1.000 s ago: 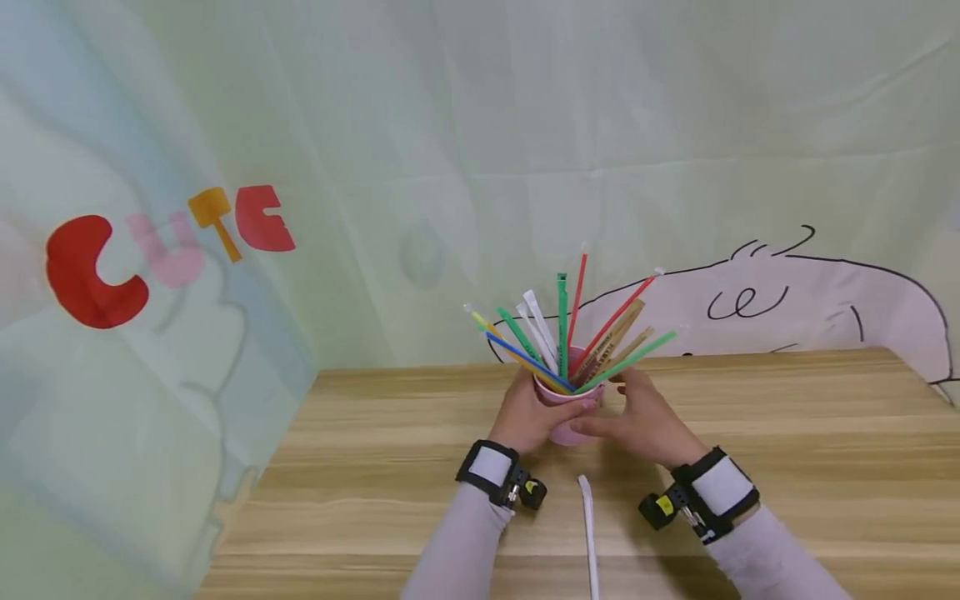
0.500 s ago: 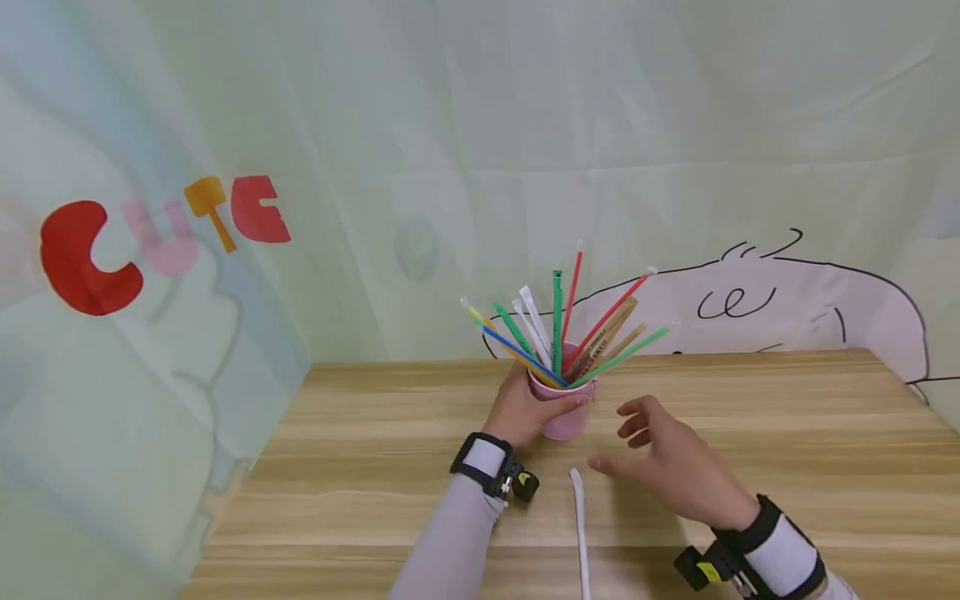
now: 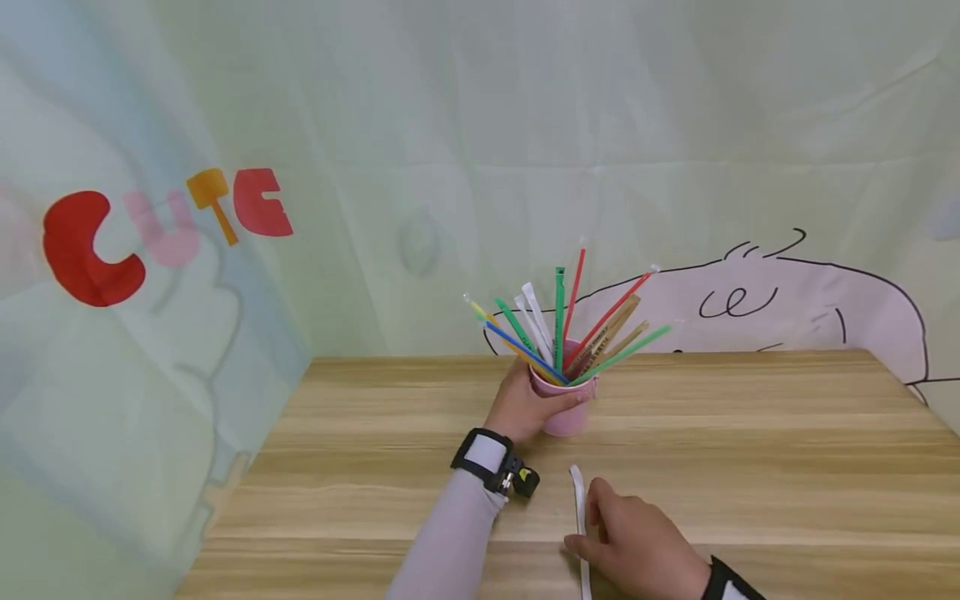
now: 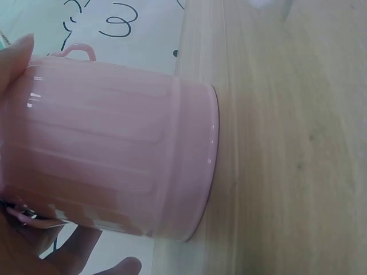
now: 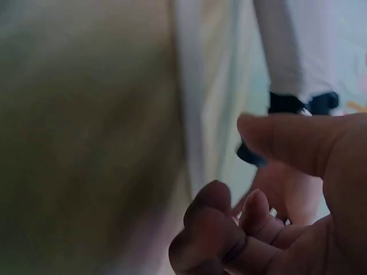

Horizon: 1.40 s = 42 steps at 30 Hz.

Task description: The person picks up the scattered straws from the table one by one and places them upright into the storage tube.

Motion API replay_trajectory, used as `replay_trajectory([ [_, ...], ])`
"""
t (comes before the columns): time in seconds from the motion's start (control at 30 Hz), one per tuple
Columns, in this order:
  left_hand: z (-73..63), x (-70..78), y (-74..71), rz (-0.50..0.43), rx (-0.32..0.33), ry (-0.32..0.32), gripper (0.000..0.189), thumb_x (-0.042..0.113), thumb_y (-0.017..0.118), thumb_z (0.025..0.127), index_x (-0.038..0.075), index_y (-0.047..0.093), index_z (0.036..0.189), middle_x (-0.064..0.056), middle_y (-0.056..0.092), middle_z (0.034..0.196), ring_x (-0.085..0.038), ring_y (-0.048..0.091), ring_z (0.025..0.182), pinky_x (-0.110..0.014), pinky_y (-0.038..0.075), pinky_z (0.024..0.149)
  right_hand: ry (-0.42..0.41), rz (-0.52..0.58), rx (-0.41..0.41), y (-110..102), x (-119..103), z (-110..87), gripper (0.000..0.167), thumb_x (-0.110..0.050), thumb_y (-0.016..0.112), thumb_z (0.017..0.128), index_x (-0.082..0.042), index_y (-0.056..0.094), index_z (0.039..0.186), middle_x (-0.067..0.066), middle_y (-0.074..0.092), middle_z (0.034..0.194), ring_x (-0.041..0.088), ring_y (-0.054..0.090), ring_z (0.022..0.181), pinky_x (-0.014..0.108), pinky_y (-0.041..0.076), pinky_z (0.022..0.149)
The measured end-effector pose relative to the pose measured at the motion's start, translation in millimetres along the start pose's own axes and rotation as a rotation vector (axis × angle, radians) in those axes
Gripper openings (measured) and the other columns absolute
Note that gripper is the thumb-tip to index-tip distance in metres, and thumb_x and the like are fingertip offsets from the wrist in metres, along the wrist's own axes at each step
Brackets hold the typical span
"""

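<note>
A small pink bucket (image 3: 566, 417) stands on the wooden table with several wrapped straws in it: green (image 3: 559, 321), red (image 3: 607, 317), white (image 3: 537, 321), brown and blue ones fanning out. My left hand (image 3: 521, 404) grips the bucket near its rim, thumb across the front. In the left wrist view the bucket's ribbed side (image 4: 114, 132) and a small loop handle (image 4: 80, 51) show. A single white wrapped straw (image 3: 579, 500) lies nearer on the table. Over it hovers my right hand (image 3: 637, 542), thumb and bent fingers apart; in the right wrist view they hold nothing.
The wooden table (image 3: 360, 467) ends at a pale printed cloth backdrop (image 3: 450, 208) behind and at the left. Both wrists wear strapped cameras; the left one (image 3: 495, 467) sits left of the loose straw.
My right hand has let go of the bucket and moved down towards me, to the loose white straw. The left hand keeps its grip on the bucket, which has hardly shifted.
</note>
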<state>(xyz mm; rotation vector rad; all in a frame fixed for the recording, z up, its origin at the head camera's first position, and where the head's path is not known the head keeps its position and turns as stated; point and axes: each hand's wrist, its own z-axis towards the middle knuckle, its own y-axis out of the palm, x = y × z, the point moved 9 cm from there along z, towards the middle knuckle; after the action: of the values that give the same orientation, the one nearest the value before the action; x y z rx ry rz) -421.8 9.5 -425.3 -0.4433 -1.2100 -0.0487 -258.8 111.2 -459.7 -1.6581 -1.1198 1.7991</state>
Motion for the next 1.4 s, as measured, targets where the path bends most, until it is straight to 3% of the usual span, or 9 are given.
replay_trajectory([
  [0.27, 0.1, 1.3, -0.1, -0.004, 0.006, -0.013, 0.078, 0.035, 0.091, 0.08, 0.029, 0.049, 0.145, 0.005, 0.059, 0.143, -0.014, 0.057, 0.131, -0.041, 0.046, 0.114, -0.074, -0.103, -0.011, 20.5, -4.5, 3.0, 0.019, -0.014, 0.069, 0.096, -0.015, 0.05, 0.098, -0.007, 0.049, 0.066, 0.007, 0.042, 0.055, 0.027, 0.035, 0.05],
  [0.37, 1.0, 2.7, -0.2, -0.009, 0.002, 0.009, 0.078, 0.033, 0.091, 0.08, 0.025, 0.05, 0.146, 0.002, 0.06, 0.143, -0.014, 0.057, 0.131, -0.04, 0.046, 0.114, -0.072, -0.074, -0.009, 21.7, -4.4, 3.6, 0.022, -0.008, 0.069, 0.093, -0.015, 0.05, 0.099, -0.007, 0.049, 0.065, 0.008, 0.041, 0.054, 0.026, 0.033, 0.049],
  [0.53, 0.7, 4.0, -0.8, -0.017, -0.001, 0.032, 0.077, 0.029, 0.091, 0.079, 0.021, 0.052, 0.145, 0.002, 0.061, 0.142, -0.012, 0.058, 0.13, -0.038, 0.045, 0.114, 0.008, 0.049, -0.018, 13.6, -0.1, 3.6, 0.026, -0.01, 0.073, 0.086, -0.015, 0.05, 0.098, -0.005, 0.052, 0.063, 0.009, 0.045, 0.052, 0.024, 0.033, 0.047],
  [0.6, 0.3, 4.8, -0.7, -0.02, -0.004, 0.034, 0.077, 0.029, 0.091, 0.08, 0.021, 0.052, 0.146, 0.003, 0.061, 0.142, -0.011, 0.058, 0.13, -0.038, 0.045, 0.114, 0.015, 0.081, 0.015, 3.6, -0.6, 2.4, 0.028, -0.011, 0.074, 0.084, -0.014, 0.05, 0.098, -0.007, 0.052, 0.061, 0.007, 0.045, 0.051, 0.022, 0.033, 0.046],
  [0.73, -0.2, 5.6, -0.9, -0.022, -0.005, 0.033, 0.078, 0.029, 0.091, 0.08, 0.02, 0.051, 0.147, 0.002, 0.061, 0.143, -0.012, 0.058, 0.13, -0.04, 0.045, 0.115, -0.025, 0.072, 0.165, -26.2, -4.1, -2.7, 0.032, -0.01, 0.074, 0.079, -0.013, 0.049, 0.099, -0.015, 0.052, 0.056, 0.0, 0.042, 0.047, 0.019, 0.032, 0.047],
  [1.0, 0.0, 3.3, -0.8, -0.03, -0.006, 0.032, 0.077, 0.029, 0.09, 0.08, 0.02, 0.052, 0.147, 0.001, 0.061, 0.143, -0.014, 0.058, 0.131, -0.041, 0.046, 0.114, 0.021, 0.133, 0.327, -87.9, -3.0, -7.3, 0.034, -0.008, 0.074, 0.084, -0.011, 0.044, 0.1, -0.012, 0.066, 0.061, 0.004, 0.062, 0.056, 0.021, 0.041, 0.054],
  [1.1, -0.5, 2.2, -0.7, -0.027, -0.007, 0.021, 0.078, 0.029, 0.09, 0.08, 0.021, 0.05, 0.147, 0.002, 0.06, 0.143, -0.014, 0.057, 0.131, -0.041, 0.045, 0.114, -0.028, 0.172, 0.397, -112.9, -5.6, -9.1, 0.036, -0.003, 0.073, 0.086, -0.007, 0.043, 0.105, -0.006, 0.072, 0.07, 0.004, 0.067, 0.063, 0.022, 0.047, 0.057],
  [1.27, -0.3, 1.3, 0.3, -0.028, -0.015, 0.017, 0.079, 0.028, 0.09, 0.08, 0.021, 0.05, 0.147, 0.003, 0.06, 0.144, -0.014, 0.057, 0.132, -0.041, 0.045, 0.115, -0.136, 0.305, 0.533, -152.5, -10.9, -13.0, 0.051, 0.001, 0.068, 0.094, 0.002, 0.039, 0.136, 0.011, 0.077, 0.085, 0.009, 0.073, 0.068, 0.028, 0.061, 0.06],
  [1.4, -0.3, 1.0, 0.4, -0.03, -0.012, 0.023, 0.079, 0.027, 0.091, 0.08, 0.02, 0.051, 0.147, 0.003, 0.06, 0.143, -0.014, 0.057, 0.132, -0.04, 0.044, 0.115, -0.195, 0.382, 0.607, -171.6, -16.0, -9.9, 0.046, -0.003, 0.065, 0.1, 0.002, 0.043, 0.139, 0.003, 0.078, 0.09, 0.011, 0.076, 0.072, 0.027, 0.064, 0.068],
])
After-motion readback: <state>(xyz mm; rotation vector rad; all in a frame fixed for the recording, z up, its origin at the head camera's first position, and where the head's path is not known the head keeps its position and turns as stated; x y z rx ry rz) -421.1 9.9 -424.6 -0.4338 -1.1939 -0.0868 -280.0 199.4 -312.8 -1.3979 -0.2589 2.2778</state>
